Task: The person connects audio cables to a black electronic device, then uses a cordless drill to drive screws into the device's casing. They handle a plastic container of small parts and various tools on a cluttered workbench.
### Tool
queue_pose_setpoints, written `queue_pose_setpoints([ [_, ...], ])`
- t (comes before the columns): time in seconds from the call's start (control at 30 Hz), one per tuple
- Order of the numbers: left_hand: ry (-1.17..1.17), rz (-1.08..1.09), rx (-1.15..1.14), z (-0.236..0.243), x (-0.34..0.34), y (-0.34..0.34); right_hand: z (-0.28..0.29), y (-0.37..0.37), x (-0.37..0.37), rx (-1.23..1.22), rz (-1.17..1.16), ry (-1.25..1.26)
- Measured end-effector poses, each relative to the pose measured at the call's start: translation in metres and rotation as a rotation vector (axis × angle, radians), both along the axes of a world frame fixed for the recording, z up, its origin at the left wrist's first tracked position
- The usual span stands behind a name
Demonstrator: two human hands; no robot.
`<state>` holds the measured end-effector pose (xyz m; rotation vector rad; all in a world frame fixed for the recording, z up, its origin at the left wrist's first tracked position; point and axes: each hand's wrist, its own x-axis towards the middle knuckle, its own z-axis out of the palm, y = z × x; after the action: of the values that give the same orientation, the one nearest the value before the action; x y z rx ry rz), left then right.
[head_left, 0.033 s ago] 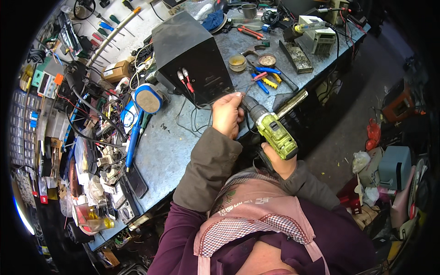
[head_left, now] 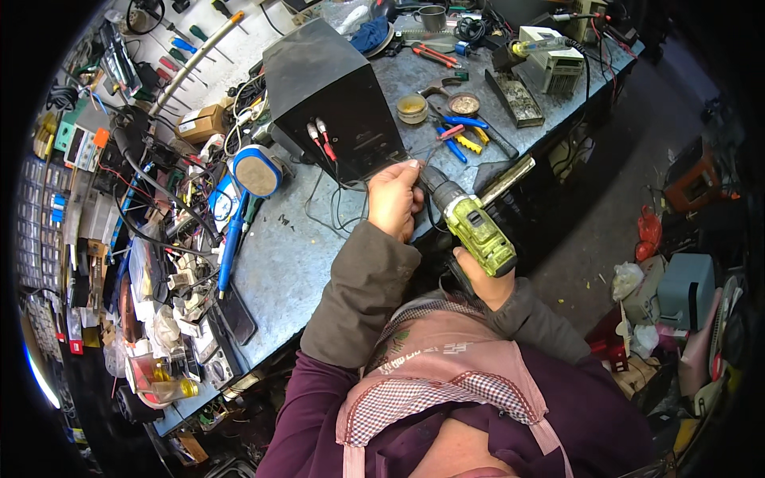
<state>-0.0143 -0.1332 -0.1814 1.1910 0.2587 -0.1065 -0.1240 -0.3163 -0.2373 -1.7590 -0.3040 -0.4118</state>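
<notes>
My right hand (head_left: 492,287) is wrapped round the grip of a green and black cordless drill (head_left: 480,231), its chuck toward the bench. My left hand (head_left: 391,201) is pinched near the drill's tip; what sits between the thumb and fingers is too small to make out. Just beyond those fingers stands a black box (head_left: 351,123), like a speaker cabinet, with its rear panel toward me. Red and white plugs (head_left: 323,137) are pushed into that panel, and their thin black cables (head_left: 339,203) trail onto the blue-grey workbench (head_left: 271,239).
Right of the box lie blue-handled pliers (head_left: 453,146), a round tin (head_left: 412,109) and a dark metal tray (head_left: 514,99). A blue soldering iron (head_left: 231,247) and a round blue-rimmed pad (head_left: 258,171) are at left, beside heaped parts. Boxes and bags (head_left: 685,291) crowd the floor at right.
</notes>
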Motion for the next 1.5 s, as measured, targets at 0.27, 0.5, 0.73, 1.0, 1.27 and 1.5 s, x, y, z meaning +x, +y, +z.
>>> queue_pose_setpoints([
  [0.27,-0.015,0.043,-0.033,-0.004,0.003,0.003,-0.006,-0.001,0.008,0.012,0.053,0.033],
  [0.5,-0.008,0.044,-0.049,0.000,0.003,0.003,-0.014,0.003,0.011,-0.070,0.033,-0.057],
  [0.73,0.029,0.057,-0.089,-0.003,0.005,0.005,-0.003,0.010,0.017,-0.124,0.031,-0.098],
  [1.0,-0.002,0.059,-0.145,0.000,0.002,0.003,0.010,0.011,0.019,-0.173,-0.022,0.025],
  [1.27,-0.041,0.037,-0.101,-0.009,0.004,0.005,0.004,0.015,0.031,0.061,0.003,0.087],
  [1.5,-0.117,-0.013,0.016,-0.012,0.000,0.003,-0.003,0.012,0.022,0.081,0.040,0.151],
])
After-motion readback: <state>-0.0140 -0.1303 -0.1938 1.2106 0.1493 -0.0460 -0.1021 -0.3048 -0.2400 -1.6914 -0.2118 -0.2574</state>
